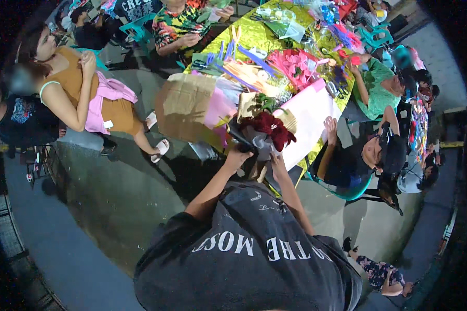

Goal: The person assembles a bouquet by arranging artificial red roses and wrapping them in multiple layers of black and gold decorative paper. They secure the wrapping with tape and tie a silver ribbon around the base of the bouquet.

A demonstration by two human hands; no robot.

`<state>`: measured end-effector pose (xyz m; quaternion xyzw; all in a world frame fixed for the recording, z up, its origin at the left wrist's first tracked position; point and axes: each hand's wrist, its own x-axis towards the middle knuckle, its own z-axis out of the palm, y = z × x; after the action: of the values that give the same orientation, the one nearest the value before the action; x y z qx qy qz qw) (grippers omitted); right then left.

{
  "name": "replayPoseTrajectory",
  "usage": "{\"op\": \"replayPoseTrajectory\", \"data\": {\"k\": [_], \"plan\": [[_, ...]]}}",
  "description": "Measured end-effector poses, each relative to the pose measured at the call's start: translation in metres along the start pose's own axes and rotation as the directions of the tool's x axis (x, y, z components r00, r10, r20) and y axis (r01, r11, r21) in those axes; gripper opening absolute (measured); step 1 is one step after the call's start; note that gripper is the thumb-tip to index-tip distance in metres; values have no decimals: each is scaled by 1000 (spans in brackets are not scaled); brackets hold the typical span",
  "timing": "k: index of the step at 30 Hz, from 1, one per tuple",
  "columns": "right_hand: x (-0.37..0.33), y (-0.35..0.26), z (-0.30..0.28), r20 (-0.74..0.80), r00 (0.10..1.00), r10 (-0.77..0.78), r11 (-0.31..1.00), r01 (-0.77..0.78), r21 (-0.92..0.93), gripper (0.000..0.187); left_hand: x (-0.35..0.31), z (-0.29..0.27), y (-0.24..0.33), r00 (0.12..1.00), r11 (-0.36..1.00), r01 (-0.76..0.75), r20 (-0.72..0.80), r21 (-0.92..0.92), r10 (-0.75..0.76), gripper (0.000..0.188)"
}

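Observation:
My left hand is closed round a dark, elongated object whose exact kind I cannot make out. To its right, my right hand grips the pale wrapping at the base of a bouquet of dark red flowers. The blooms lean over the table edge, away from me. Green leaves and a tan wrapped piece lie just beyond them. Some fingers of both hands are hidden by the wrapping and the dark object.
A table with a yellow cloth carries brown paper, a pink-white sheet, pink petals, blue strips and scissors. People sit along its right side; a person in brown is at the left.

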<state>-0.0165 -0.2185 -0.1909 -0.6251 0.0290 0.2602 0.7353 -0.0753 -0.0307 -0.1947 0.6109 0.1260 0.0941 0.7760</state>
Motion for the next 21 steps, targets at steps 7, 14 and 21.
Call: {"op": "replayPoseTrajectory", "data": {"k": [7,14,21], "plan": [[-35,-55,28,-269,864,-425,855,287,-432,57,14,-50,-7,929,296,-162,246,941,-276,24],[-51,-143,108,353,666,-657,258,639,-725,68,37,-44,-41,996,909,-56,-38,412,78,54],[5,-138,148,223,728,-648,358,550,-755,53,53,-67,-37,983,824,-122,-50,553,179,54]]}}
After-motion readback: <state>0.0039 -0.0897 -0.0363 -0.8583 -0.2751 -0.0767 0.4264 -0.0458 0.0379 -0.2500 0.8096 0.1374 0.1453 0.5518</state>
